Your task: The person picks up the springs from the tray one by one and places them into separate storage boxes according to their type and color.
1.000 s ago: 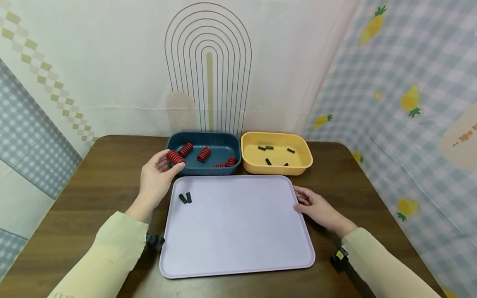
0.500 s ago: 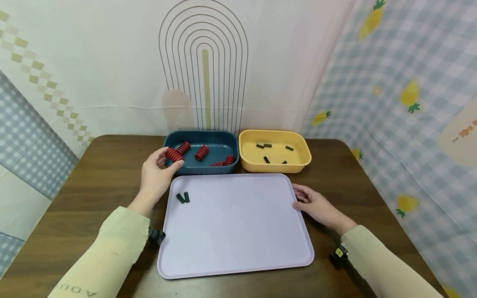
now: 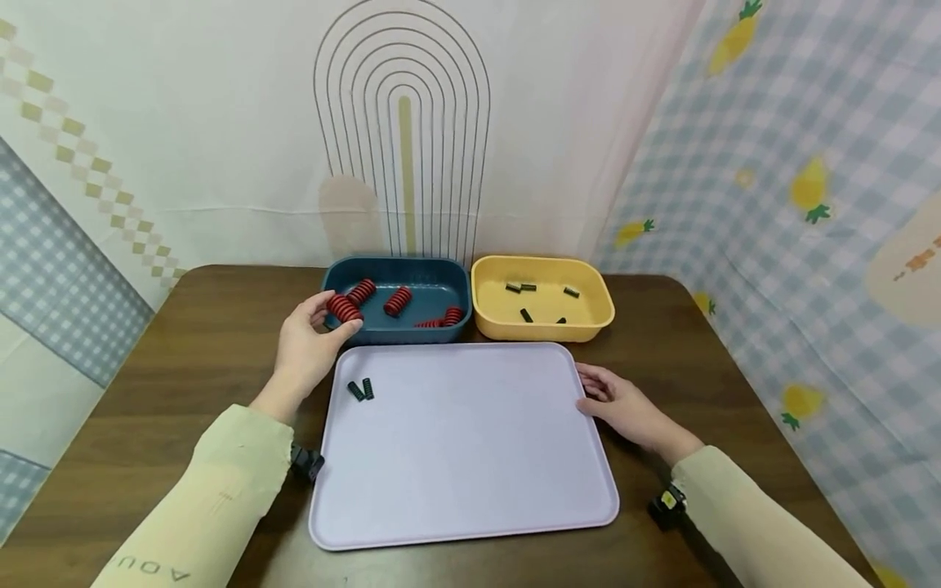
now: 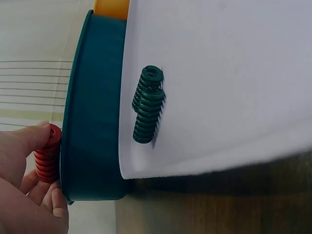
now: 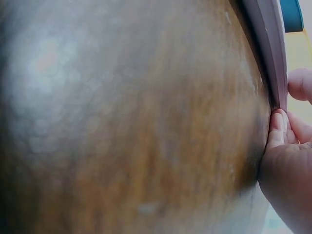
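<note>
My left hand (image 3: 309, 347) pinches a red coil spring (image 3: 343, 308) between thumb and fingers at the left end of the blue bin (image 3: 390, 335). In the left wrist view the same red spring (image 4: 47, 158) stands close against the bin's outer wall. Several more red springs (image 3: 398, 301) lie inside that bin. Two dark green springs (image 3: 368, 389) rest side by side near the far left corner of the pale lilac tray (image 3: 470, 449). At the tray's right edge, my right hand (image 3: 625, 408) holds the rim, thumb on one side and fingers on the other.
A yellow bin (image 3: 544, 331) with several small green springs (image 3: 571, 291) stands right of the blue one, both behind the tray. The brown wooden table (image 3: 220, 343) ends at a patterned cloth backdrop (image 3: 551, 122) at the back and sides.
The head view has shifted slightly. My left hand still holds the red spring at the blue bin's left end, and my right hand stays on the tray's edge.
</note>
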Demonstrator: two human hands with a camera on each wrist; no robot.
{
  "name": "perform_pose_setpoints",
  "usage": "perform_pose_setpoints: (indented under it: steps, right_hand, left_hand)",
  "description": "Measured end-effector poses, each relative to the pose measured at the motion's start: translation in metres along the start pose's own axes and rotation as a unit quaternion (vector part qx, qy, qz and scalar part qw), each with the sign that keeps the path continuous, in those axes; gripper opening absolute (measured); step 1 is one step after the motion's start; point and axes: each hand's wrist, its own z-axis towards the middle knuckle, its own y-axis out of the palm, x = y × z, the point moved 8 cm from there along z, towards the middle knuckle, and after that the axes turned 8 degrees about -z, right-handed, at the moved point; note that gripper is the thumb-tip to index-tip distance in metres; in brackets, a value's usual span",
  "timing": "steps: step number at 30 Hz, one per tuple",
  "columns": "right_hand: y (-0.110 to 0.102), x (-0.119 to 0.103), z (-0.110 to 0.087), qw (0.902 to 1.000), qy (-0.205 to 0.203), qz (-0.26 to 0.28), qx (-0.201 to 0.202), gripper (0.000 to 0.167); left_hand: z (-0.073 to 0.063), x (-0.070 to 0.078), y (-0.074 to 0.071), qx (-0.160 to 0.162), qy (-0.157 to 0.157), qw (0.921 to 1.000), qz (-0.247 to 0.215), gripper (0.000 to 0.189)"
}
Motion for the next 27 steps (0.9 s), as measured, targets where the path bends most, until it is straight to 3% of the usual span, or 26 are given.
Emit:
perform_pose_setpoints:
  steps: [17,24,27]
  right_hand:
    - [0.004,0.006,-0.002,0.9999,0.01,-0.012,0.007,0.064]
    - [0.002,0.001,-0.001,0.9999,0.004,-0.011,0.012,0.063]
    - [0.002,-0.005,-0.003,0.9999,0.004,-0.007,0.009,0.063]
  left_hand:
    - [-0.002,-0.004,0.004,-0.033,0.005,0.9994,-0.004,0.067]
    - [-0.005,0.003,-0.005,-0.014,0.037,0.9991,-0.019,0.062]
    - [-0.012,0.005,-0.006,-0.03,0.039,0.9986,-0.018,0.062]
